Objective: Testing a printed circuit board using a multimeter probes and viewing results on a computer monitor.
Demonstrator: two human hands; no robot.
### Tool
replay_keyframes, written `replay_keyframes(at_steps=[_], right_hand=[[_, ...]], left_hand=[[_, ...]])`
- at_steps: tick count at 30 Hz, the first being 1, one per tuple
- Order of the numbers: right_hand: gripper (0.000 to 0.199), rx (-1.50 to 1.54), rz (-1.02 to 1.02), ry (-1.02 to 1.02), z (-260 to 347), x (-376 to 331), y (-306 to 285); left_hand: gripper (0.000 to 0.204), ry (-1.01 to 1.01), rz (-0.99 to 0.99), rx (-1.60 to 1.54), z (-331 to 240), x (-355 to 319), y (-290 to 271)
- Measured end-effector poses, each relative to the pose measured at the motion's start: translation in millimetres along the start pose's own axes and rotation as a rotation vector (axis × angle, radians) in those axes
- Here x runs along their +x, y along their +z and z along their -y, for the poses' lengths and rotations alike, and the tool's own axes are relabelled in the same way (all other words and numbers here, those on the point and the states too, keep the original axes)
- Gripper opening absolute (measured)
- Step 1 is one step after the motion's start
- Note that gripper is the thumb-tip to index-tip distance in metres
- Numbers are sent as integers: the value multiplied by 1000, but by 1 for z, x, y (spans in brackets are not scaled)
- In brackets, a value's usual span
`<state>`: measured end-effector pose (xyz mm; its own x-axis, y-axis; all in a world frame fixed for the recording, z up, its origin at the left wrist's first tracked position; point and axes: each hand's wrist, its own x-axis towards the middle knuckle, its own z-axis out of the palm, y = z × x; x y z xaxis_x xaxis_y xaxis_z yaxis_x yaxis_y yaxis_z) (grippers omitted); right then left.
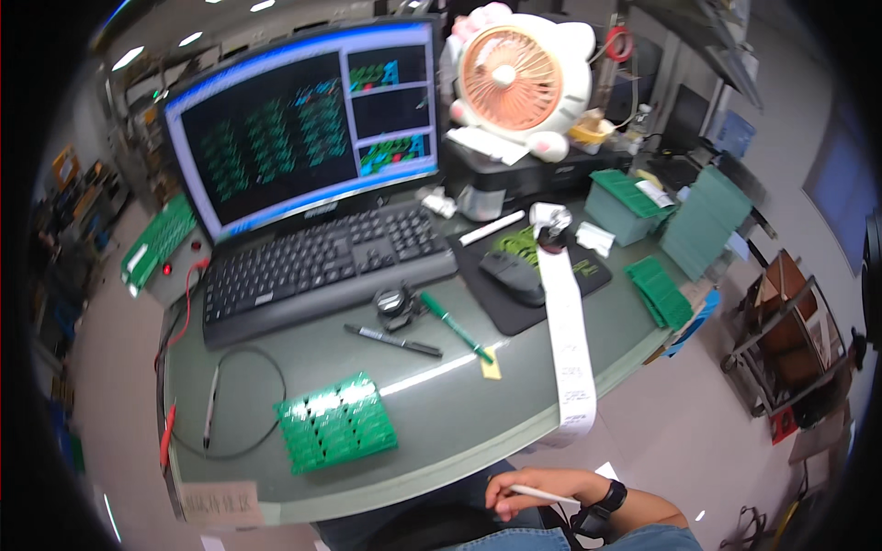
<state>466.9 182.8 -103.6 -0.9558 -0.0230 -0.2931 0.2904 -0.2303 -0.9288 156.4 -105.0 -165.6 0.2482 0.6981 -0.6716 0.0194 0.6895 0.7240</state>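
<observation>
Resting below the desk edge, one hand with a wristwatch loosely pinches a thin white stick; which hand, I cannot tell. Beyond, the green circuit panel lies near the desk rim, where a lifting arm could likely knock it or snag the overhanging paper strip.

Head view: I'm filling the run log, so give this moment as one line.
right hand: holds white stick, by lap | left hand: not in view | green circuit board: flat on desk, untouched

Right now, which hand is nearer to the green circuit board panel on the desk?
Only one hand shows, holding a thin white stick below the desk edge, right of the green circuit board panel. Which hand it is, I cannot tell.
</observation>
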Motion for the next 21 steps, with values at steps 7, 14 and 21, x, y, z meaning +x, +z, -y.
replay_keyframes(at_steps=[7, 14, 21], right_hand=[[26, 27, 29, -46, -1, 9, 1], [23, -73, 56, -93, 10, 13, 3], [22, -125, 53, -198, 20, 16, 12]], left_hand=[[37, 11, 1, 145, -38, 7, -26], [35, -6, -59, 201, -49, -10, -32], [34, -53, -74, 249, -53, -29, -30]])
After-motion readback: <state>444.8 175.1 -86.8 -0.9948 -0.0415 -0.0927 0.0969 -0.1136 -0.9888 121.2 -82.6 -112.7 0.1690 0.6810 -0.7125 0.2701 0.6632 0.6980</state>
